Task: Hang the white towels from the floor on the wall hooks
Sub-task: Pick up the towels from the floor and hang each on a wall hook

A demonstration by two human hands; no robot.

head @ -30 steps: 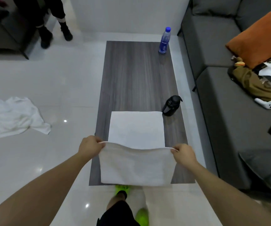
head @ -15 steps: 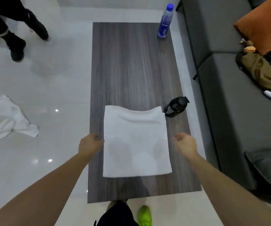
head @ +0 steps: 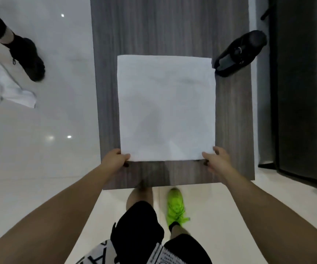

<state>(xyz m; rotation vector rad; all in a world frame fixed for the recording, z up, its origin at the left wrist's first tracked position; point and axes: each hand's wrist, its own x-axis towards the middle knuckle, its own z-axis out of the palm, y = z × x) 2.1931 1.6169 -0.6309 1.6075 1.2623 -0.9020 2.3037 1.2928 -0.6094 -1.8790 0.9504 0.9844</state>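
Your left hand [head: 115, 158] and right hand [head: 215, 159] pinch the near corners of the folded towel [head: 166, 107] on the table [head: 104, 92] — soft, light, it should droop, so hold both corners.

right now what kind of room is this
Most likely a home living room: a low wood-grain coffee table stands on a glossy tiled floor, with a dark grey sofa right beside it.
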